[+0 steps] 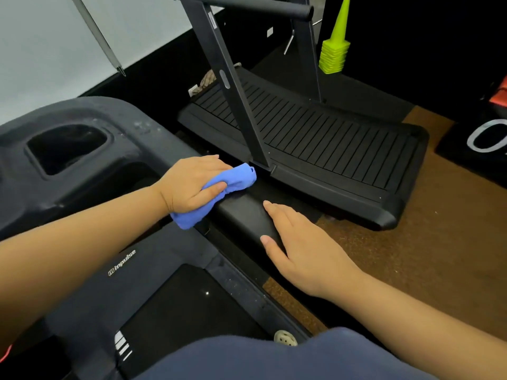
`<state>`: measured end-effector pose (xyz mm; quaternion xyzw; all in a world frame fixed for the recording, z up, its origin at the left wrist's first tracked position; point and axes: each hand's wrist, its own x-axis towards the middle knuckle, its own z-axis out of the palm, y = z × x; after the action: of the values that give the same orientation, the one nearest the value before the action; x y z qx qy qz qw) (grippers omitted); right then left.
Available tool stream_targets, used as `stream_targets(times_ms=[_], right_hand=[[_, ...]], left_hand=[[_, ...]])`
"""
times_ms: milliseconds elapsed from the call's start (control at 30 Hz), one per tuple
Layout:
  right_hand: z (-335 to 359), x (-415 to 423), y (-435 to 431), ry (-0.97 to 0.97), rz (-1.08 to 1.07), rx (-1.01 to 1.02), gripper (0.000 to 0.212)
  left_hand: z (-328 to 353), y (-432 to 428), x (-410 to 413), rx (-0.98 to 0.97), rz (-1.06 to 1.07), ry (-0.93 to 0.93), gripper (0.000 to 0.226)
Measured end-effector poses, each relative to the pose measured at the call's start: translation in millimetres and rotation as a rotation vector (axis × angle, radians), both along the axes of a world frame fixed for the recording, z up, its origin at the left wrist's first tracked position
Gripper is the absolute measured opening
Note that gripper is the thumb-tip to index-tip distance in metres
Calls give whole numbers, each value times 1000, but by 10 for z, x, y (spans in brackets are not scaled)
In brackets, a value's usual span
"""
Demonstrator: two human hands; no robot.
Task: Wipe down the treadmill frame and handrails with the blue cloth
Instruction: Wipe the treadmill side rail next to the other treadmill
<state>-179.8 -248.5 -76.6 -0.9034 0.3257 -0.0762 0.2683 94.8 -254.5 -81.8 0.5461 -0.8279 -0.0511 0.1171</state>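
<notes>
Dark blue clothes [274, 357] sit at 6 o'clock. Up at 1 o'clock, the right hand [304, 250] rests flat and open on the handrail [247, 215], holding nothing. At 11 o'clock the left hand [192, 185] squeezes the blue cloth [233, 179] on the rail. She is wiping; next, slide the cloth along.

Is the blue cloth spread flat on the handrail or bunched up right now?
Bunched up. The blue cloth is wadded under the left hand, folds bulging past the fingers onto the black handrail.

"impulse" on the treadmill deck [142, 272]
</notes>
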Motion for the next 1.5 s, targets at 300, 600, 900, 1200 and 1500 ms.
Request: stream_targets(times_ms=[300, 600, 900, 1200, 1500], right_hand=[[-8, 28, 24, -49, -128, -13, 63], [-2, -74, 100, -5, -266, 43, 82], [48, -148, 117, 84, -44, -74, 72], [5, -83, 79, 71, -38, -97, 71], [-18, -81, 77, 93, -46, -111, 70]], left_hand=[[14, 146, -555, -60, 210, 20, 45], [-219, 454, -1169, -223, 181, 197, 41], [-62, 178, -163, -173, 96, 93, 34], [52, -314, 1095, -81, 557, 72, 44], [54, -140, 285, -42, 470, 109, 51]])
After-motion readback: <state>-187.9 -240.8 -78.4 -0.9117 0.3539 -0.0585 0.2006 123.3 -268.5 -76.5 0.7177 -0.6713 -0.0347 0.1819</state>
